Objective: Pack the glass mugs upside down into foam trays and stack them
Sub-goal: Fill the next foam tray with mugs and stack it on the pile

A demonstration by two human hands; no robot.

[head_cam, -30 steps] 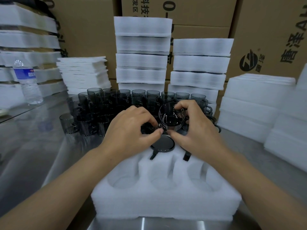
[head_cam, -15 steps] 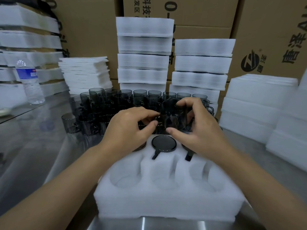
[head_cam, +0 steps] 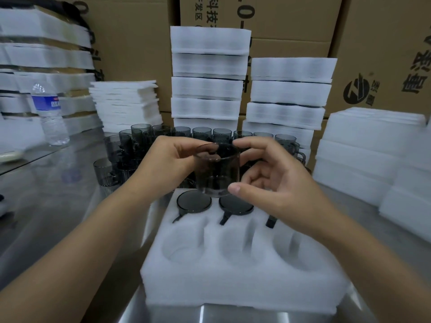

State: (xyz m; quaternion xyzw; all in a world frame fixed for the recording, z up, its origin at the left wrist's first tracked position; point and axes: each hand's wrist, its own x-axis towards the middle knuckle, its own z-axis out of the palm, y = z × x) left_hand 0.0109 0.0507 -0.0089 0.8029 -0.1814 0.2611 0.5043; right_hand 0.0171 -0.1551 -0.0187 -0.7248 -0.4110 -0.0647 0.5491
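A smoky grey glass mug (head_cam: 218,170) is held upright in the air above the far row of a white foam tray (head_cam: 245,273). My left hand (head_cam: 166,167) pinches its rim on the left. My right hand (head_cam: 271,178) curls round its right side, thumb near the base. Two mugs (head_cam: 194,201) (head_cam: 236,205) sit upside down in the tray's far row; a third handle (head_cam: 270,222) shows beside them under my right hand. The three near pockets hold nothing. Several loose mugs (head_cam: 130,148) stand behind the tray.
Stacks of packed foam trays (head_cam: 208,73) (head_cam: 289,94) rise behind the mugs, with foam sheets (head_cam: 124,106) at left and foam piles (head_cam: 373,150) at right. A water bottle (head_cam: 50,113) stands far left on the steel table (head_cam: 53,206). Cardboard boxes (head_cam: 384,54) back everything.
Both hands lifted the mug higher and turned it from tilted with its mouth toward me to upright. My left hand moved off the tray, uncovering the far-left mug.
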